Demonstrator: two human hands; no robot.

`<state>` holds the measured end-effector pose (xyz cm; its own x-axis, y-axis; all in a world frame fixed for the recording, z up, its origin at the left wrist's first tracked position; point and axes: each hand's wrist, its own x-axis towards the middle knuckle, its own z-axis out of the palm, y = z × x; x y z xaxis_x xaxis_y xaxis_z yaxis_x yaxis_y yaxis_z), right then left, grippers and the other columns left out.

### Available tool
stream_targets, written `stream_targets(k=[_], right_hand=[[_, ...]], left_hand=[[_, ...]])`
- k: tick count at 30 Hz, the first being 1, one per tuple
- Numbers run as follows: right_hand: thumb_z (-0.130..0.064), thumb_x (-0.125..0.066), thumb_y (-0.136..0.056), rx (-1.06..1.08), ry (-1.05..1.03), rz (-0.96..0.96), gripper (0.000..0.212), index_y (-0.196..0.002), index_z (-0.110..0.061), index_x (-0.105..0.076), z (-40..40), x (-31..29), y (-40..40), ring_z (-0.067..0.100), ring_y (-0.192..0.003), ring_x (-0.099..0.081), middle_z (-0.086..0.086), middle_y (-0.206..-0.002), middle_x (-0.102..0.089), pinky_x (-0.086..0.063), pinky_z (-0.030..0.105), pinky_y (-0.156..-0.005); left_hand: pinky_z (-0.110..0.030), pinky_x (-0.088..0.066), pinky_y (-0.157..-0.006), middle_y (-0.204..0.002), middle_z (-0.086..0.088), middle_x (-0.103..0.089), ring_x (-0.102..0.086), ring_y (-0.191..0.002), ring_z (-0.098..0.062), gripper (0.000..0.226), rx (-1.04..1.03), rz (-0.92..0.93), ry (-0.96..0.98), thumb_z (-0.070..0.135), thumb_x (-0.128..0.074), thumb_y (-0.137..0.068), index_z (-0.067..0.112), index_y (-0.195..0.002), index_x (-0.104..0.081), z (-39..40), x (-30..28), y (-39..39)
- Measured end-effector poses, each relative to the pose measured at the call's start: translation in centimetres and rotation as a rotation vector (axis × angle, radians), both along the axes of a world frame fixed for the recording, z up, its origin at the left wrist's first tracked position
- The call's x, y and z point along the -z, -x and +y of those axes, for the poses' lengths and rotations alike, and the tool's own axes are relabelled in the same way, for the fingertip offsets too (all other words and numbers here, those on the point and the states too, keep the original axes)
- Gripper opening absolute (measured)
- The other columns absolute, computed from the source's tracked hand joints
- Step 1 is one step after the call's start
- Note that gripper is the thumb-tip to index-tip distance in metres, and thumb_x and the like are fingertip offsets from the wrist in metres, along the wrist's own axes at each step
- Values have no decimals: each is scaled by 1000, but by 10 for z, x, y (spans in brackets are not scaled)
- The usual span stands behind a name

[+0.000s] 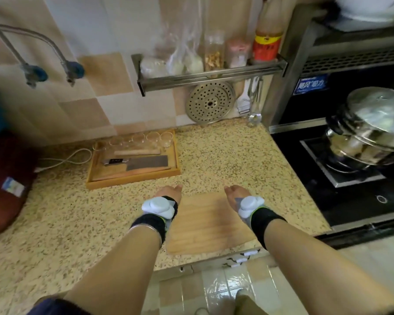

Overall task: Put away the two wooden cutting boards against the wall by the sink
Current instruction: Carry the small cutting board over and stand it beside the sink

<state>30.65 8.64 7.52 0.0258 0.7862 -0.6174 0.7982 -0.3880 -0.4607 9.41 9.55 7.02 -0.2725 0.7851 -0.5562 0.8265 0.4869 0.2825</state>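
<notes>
A light wooden cutting board (205,223) lies flat on the speckled counter, close to the front edge. My left hand (168,193) sits at its far left corner and my right hand (236,194) at its far right corner. Both thumbs point inward; the fingers are hidden behind the hands, so I cannot see a grip. A second wooden board (114,172) lies inside a wooden tray (132,180) at the back. On that board rest a cleaver (143,162) and a rolling pin (137,152).
Several small glasses (152,137) line the tray's far side. Two hoses (55,48) hang on the tiled wall at left, and a white cable (64,161) runs below them. A dark red object (7,178) stands at far left. A steel pot (371,133) sits on the black stove at right.
</notes>
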Motion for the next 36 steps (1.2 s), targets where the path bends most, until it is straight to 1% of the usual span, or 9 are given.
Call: stream_targets(k=[5,9,11,13,20,26,30,32,36], right_hand=[[-28,-38,-102,56,-72,-24,40,-123,-1,-58,15,9,-24,34,-122,-54,19,-126,-60,-40,34,-92],[-25,-41,-100,77,-22,63,14,-92,-15,-46,30,23,-40,20,-100,-46,2,-99,-47,-30,25,-82],[-24,-44,-99,80,12,94,24,-111,-8,-58,36,32,-47,27,-112,-53,4,-115,-57,-36,27,-86],[-25,-48,-97,97,-8,60,41,-131,-2,-52,37,35,-49,33,-124,-52,14,-135,-55,-42,32,-97],[-20,-56,-91,89,-7,10,38,-124,-2,-58,39,65,-73,35,-120,-55,20,-128,-60,-44,36,-98],[-23,-61,-87,127,19,-58,42,-123,-1,-60,38,83,-89,35,-118,-56,20,-127,-60,-46,36,-96],[-27,-63,-85,113,52,-76,47,-123,-2,-51,31,92,-91,33,-109,-56,18,-126,-54,-49,35,-83],[-28,-67,-82,136,53,-19,49,-119,-2,-47,28,95,-89,29,-91,-56,18,-121,-54,-45,32,-69],[-25,-73,-79,78,59,26,49,-115,-6,-44,24,99,-80,27,-88,-53,17,-118,-56,-43,31,-69]], left_hand=[[-33,-45,-91,-115,-15,-68,-62,-104,-33,60,6,-38,1,44,-26,-99,1,-112,-66,15,8,-28],[-34,-46,-92,-116,-14,-68,-63,-105,-32,58,-32,-52,35,44,-29,-98,1,-112,-65,17,24,-42],[-33,-47,-92,-116,-12,-69,-63,-105,-31,59,-61,-42,73,46,-28,-98,4,-113,-66,17,35,-48],[-32,-46,-92,-118,-12,-67,-63,-107,-30,60,-55,-31,114,47,-26,-98,5,-117,-64,15,42,-51],[-28,-39,-72,-103,-12,-70,-61,-81,-28,59,-62,-4,169,50,-31,-96,7,-103,-71,21,61,-75],[-32,-46,-80,-107,-13,-67,-64,-96,-31,57,-60,-45,220,49,-32,-96,4,-105,-65,12,75,-87],[-31,-44,-70,-76,-6,-61,-60,-73,-27,44,-58,-61,220,46,-39,-94,10,-80,-60,2,89,-98],[-34,-45,-76,-96,-12,-66,-49,-75,-22,35,-31,-25,176,38,-44,-94,9,-87,-62,-1,92,-102],[-39,-45,-94,-125,-17,-60,-57,-110,-31,40,-41,11,138,32,-44,-94,5,-118,-61,-1,92,-108]])
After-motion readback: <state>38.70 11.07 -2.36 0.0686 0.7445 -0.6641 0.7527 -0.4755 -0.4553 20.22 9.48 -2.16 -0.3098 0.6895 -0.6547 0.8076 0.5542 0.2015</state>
